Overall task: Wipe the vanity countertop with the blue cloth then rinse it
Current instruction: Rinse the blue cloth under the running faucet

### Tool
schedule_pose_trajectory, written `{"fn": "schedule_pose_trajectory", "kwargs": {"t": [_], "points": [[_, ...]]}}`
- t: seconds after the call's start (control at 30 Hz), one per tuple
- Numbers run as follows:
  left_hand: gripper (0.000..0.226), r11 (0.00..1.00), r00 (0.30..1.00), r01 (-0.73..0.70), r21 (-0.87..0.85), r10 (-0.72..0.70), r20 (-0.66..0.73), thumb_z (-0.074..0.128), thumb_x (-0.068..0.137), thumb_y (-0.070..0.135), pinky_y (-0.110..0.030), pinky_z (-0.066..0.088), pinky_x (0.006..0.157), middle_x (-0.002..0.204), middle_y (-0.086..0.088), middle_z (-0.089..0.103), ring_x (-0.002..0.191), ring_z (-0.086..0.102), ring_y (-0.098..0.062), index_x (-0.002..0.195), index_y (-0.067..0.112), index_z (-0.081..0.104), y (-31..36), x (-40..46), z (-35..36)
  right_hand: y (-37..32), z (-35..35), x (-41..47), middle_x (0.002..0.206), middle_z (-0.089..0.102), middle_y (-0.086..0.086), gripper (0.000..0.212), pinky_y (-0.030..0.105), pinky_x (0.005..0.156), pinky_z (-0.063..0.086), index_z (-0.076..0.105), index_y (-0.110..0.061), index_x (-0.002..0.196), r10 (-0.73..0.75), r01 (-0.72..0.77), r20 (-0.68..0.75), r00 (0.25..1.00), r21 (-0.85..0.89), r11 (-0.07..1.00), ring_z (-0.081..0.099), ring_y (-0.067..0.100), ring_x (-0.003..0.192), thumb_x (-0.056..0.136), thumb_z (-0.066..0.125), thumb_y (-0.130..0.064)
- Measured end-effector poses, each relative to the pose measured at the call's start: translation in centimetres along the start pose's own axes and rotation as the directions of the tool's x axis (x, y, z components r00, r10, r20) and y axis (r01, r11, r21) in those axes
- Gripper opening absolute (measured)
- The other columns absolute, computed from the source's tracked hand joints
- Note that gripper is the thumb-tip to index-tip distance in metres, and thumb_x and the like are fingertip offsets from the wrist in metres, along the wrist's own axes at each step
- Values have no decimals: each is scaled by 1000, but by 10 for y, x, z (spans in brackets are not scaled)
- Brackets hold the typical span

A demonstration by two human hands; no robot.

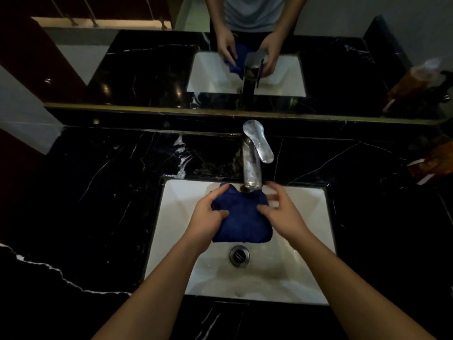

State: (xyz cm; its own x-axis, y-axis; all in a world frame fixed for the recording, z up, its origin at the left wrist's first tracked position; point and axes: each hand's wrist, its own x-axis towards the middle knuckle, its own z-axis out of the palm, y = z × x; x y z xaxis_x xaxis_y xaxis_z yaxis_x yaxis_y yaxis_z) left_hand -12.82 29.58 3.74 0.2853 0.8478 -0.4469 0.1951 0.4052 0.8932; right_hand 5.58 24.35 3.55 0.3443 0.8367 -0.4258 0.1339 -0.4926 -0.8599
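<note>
The blue cloth (pixel 241 217) hangs over the white sink (pixel 308 278), its upper edge right under the spout of the faucet (pixel 252 165), which puts it where any water would fall; I cannot tell whether water is running. That placement suggests the wiping is done and the rinse is in hand. The left hand (pixel 208 217) grips the cloth from its 9 o'clock side, thumb pressed onto the front and fingers curled over the upper left corner, so the fabric stays spread rather than bunched. The right hand (pixel 279 212) is at the cloth's 3 o'clock edge: its thumb lies on the fabric, while the fingers are spread and blurred beyond the edge, so whether they clamp anything behind it cannot be told. Holding it by both sides probably lets the person rub or wring it under the spout. The drain (pixel 239 255) sits at 6 o'clock from the cloth, just below its lower hem, ready to take the runoff. The black marble countertop (pixel 98 192) surrounds the basin, and the mirror (pixel 147 69) at 12 o'clock repeats the hands and cloth. An orange packet (pixel 436 160) lies near the right edge, at 3 o'clock, well apart from the sink.
</note>
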Motion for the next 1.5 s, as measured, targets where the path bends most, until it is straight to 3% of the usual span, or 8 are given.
{"fn": "schedule_pose_trajectory", "kwargs": {"t": [0.13,0.33,0.93,1.07,1.17,1.27,1.33,1.5], "points": [[72,999,999,-10,-52,8,-31,48,83,-23,-8,50,73,120,13,63,98,61,9,136,25,56,13,7,0,-41,-19,18,147,35,-4,94,31,91,53,18,-40,153,-434,397,-95,896,-269,878,54,10,122,81,75,-18],[73,993,1000,-5,-120,2,-21,52,81,-21,-22,50,86,135,-1,61,116,61,-13,128,33,58,14,15,3,-86,-25,53,166,15,8,82,39,122,25,16,-23,157,-618,654,348,705,-657,376,10,22,154,90,57,-1],[72,960,997,75,-268,-74,16,48,82,-22,-22,54,78,133,-5,63,112,64,-18,141,19,52,7,18,29,-117,-28,69,159,29,5,82,42,119,31,21,-20,154,-464,609,398,791,-582,539,25,20,149,86,62,-3],[73,953,997,71,-296,-69,17,48,84,-22,-25,53,82,135,-5,62,116,63,-20,143,20,50,4,20,31,-95,-33,46,158,33,7,84,30,117,30,18,-18,155,-476,487,115,872,-303,819,33,17,145,85,56,7],[74,942,997,76,-327,-70,27,47,84,-23,-26,54,83,135,-4,62,118,63,-20,144,21,49,7,23,30,-38,-20,30,144,50,7,63,33,105,41,37,-19,145,-101,146,-246,964,173,974,49,21,131,88,52,6],[75,932,994,88,-351,-59,92,46,82,-25,-31,55,90,134,-5,64,119,64,-23,143,20,50,8,27,30,11,3,23,143,52,0,60,49,98,48,34,-35,145,321,-317,34,947,290,903,54,24,124,92,60,-44],[75,928,992,93,-360,-55,116,46,81,-25,-37,53,95,133,-6,65,119,64,-26,141,20,52,6,30,26,24,12,28,139,57,-4,66,51,88,55,37,-42,143,335,-421,268,903,399,815,62,27,118,85,62,-62],[73,950,996,90,-299,-81,40,42,81,-25,-35,53,96,126,-7,68,115,65,-24,137,19,56,-2,31,9,26,18,44,130,66,13,66,44,94,54,36,-21,149,126,-321,332,935,642,697,67,28,116,91,67,-16]]}}
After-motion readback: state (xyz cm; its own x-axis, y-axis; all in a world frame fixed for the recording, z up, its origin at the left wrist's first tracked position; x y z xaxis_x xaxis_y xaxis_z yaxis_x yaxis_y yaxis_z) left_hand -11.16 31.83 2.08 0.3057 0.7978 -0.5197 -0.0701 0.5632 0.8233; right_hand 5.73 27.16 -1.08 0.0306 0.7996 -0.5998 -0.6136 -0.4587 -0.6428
